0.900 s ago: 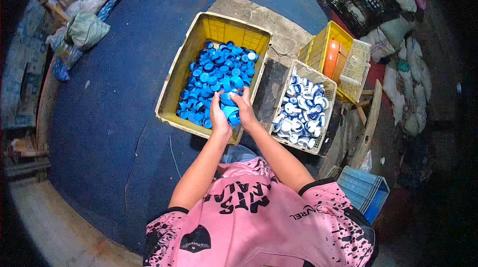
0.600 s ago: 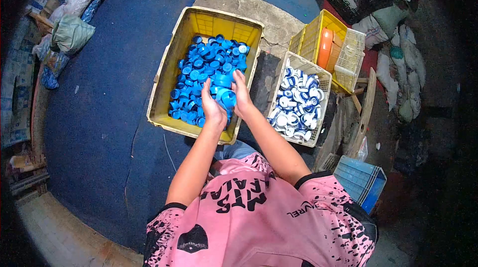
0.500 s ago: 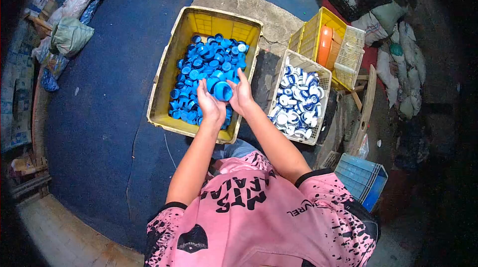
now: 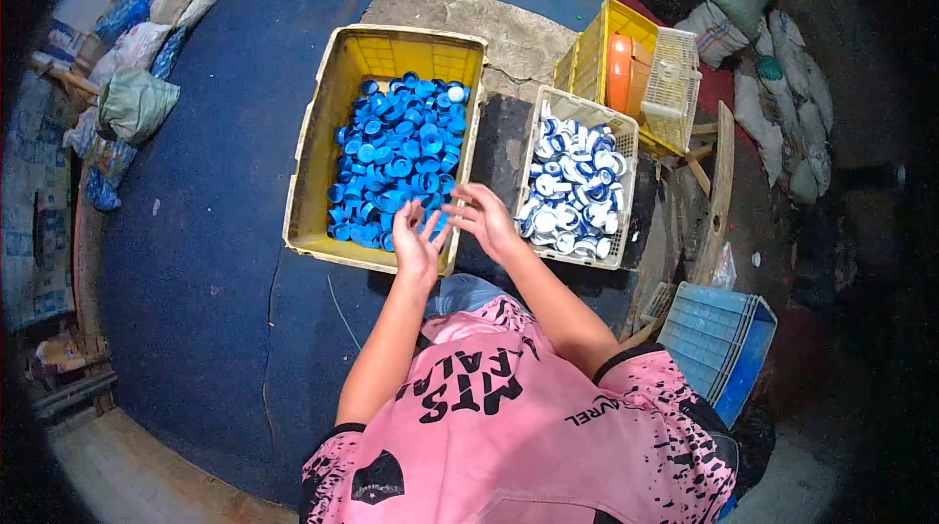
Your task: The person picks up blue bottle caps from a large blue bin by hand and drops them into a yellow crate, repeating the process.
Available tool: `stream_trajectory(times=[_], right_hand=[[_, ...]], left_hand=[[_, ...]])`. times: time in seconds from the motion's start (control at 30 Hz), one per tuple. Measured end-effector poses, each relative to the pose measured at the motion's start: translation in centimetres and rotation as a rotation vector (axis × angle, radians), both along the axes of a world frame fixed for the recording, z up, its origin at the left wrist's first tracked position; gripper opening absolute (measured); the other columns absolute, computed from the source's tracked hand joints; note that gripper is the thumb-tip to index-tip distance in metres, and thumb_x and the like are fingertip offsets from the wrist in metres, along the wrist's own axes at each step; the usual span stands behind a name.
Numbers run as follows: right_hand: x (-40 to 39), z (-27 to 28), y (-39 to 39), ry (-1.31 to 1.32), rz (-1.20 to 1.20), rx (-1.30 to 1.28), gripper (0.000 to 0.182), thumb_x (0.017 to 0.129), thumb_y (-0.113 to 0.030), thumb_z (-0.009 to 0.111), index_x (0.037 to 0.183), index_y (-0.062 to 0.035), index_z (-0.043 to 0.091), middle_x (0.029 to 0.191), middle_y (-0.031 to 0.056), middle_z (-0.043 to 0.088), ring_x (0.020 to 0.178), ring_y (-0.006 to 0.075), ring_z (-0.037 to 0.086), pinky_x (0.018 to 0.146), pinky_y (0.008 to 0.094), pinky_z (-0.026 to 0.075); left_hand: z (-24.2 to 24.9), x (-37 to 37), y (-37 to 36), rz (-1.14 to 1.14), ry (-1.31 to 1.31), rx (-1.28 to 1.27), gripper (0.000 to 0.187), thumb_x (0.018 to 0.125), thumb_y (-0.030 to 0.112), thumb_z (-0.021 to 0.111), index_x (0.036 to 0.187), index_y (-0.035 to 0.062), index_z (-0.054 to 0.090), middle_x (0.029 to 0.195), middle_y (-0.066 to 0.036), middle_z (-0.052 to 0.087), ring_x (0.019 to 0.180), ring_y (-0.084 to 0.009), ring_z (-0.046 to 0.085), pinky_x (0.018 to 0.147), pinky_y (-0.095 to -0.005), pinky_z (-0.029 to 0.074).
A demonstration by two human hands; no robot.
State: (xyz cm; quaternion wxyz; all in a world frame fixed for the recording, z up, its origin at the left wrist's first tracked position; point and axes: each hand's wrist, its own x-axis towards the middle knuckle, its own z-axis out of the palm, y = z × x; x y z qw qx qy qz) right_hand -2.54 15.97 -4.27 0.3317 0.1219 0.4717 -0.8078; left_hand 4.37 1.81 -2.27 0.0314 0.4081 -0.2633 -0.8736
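Observation:
A yellow crate [image 4: 305, 182] in front of me holds a heap of blue plastic caps [image 4: 396, 148], with one white cap [image 4: 456, 94] near the far right of the heap. My left hand [image 4: 419, 245] is over the crate's near edge, palm up, fingers spread and nothing in it. Close beside it, my right hand [image 4: 486, 219] hangs at the crate's near right rim, fingers apart and holding nothing. To the right stands a pale basket [image 4: 626, 187] filled with white and dark-blue caps [image 4: 572, 187].
Behind the pale basket is a yellow crate [image 4: 587, 60] with orange items [image 4: 621, 74] in it. A blue crate [image 4: 709, 338] lies at my right. Sacks [image 4: 137, 104] line the left wall; more sacks [image 4: 782, 123] are piled at far right.
The blue caps cupped between my hands have gone from them into the heap. Both hands have drawn back toward me and opened. The camera view has shifted slightly.

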Motion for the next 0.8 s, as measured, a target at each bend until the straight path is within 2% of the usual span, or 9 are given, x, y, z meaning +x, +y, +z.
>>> stream_trajectory(times=[0.03,0.07,0.13,0.27,0.33,0.53,0.67,0.7,0.8], right_hand=[[1.2,0.6,1.7,0.004,-0.016,0.071,0.045,0.1,-0.035,0.058,0.131,-0.003,0.053,0.132,0.0154,0.058,0.112,0.0296,0.066,0.092,0.0413,0.054],[2.5,1.3,3.4,0.008,-0.034,0.141,0.036,0.101,-0.032,0.058,0.123,-0.0038,0.058,0.122,0.0119,0.064,0.105,0.0263,0.069,0.087,0.0387,0.056],[4.8,0.6,7.6,0.016,-0.056,0.285,0.036,0.099,-0.033,0.059,0.124,-0.0072,0.059,0.118,0.0104,0.068,0.098,0.0233,0.07,0.082,0.0344,0.056],[9.4,0.5,16.2,-0.019,-0.239,0.335,0.034,0.099,-0.033,0.06,0.122,-0.0073,0.06,0.115,0.01,0.07,0.096,0.0213,0.071,0.077,0.0321,0.055],[11.6,1.5,19.8,0.008,-0.361,0.39,0.031,0.098,-0.031,0.062,0.119,-0.0072,0.062,0.114,0.0094,0.07,0.092,0.0195,0.071,0.075,0.0311,0.055],[19.8,3.4,30.0,0.142,-0.782,0.513,0.023,0.096,-0.028,0.064,0.111,-0.0096,0.066,0.104,0.0046,0.072,0.085,0.0129,0.068,0.069,0.0275,0.052],[23.9,4.2,36.4,0.249,-1.031,0.52,0.019,0.098,-0.026,0.064,0.108,-0.0096,0.066,0.099,0.0016,0.07,0.084,0.0104,0.065,0.069,0.0252,0.05],[24.1,1.2,39.3,0.192,-1.024,0.671,0.017,0.099,-0.023,0.063,0.108,-0.0089,0.066,0.099,0.0017,0.069,0.085,0.0103,0.065,0.071,0.0253,0.05],[25.9,4.9,43.4,0.257,-1.148,0.834,0.015,0.1,-0.019,0.063,0.107,-0.0065,0.066,0.098,0.0015,0.067,0.089,0.0098,0.063,0.076,0.0259,0.05]], left_hand=[[-0.2,0.9,0.7,-0.031,-0.014,0.01,0.049,0.096,0.046,0.056,0.127,0.0082,0.055,0.136,-0.009,0.05,0.127,-0.0299,0.052,0.102,-0.0506,0.044],[-0.5,1.7,1.5,-0.05,-0.041,0.001,0.045,0.096,0.044,0.055,0.124,0.0089,0.056,0.131,-0.006,0.055,0.123,-0.0274,0.055,0.098,-0.0461,0.046],[-0.5,2.9,3.3,-0.076,-0.085,-0.031,0.041,0.097,0.042,0.054,0.121,0.01,0.058,0.126,-0.004,0.058,0.12,-0.0248,0.056,0.096,-0.0434,0.046],[-0.1,4.0,7.6,-0.155,0.004,-0.013,0.033,0.097,0.036,0.055,0.115,0.0095,0.062,0.123,-0.005,0.064,0.108,-0.0253,0.063,0.093,-0.0409,0.05],[0.3,3.7,10.5,-0.217,0.012,0.008,0.028,0.097,0.033,0.056,0.111,0.0113,0.067,0.112,-0.003,0.07,0.103,-0.0227,0.064,0.092,-0.0396,0.049],[-0.7,3.5,21.0,-0.631,0.025,0.073,0.026,0.095,0.037,0.057,0.11,0.0175,0.066,0.113,0.001,0.069,0.1,-0.0205,0.063,0.093,-0.0384,0.047],[0.4,3.5,28.8,-0.928,0.025,-0.008,0.025,0.098,0.039,0.053,0.107,0.0186,0.065,0.113,0.003,0.068,0.099,-0.0189,0.061,0.092,-0.037,0.047],[-6.7,3.7,32.0,-0.997,-0.026,0.131,0.025,0.098,0.038,0.053,0.107,0.0179,0.065,0.112,0.003,0.068,0.098,-0.0186,0.061,0.091,-0.0364,0.046],[-5.8,3.2,37.3,-1.179,0.044,0.226,0.025,0.099,0.035,0.052,0.108,0.0163,0.065,0.11,0.001,0.068,0.095,-0.0178,0.062,0.09,-0.0358,0.046]])
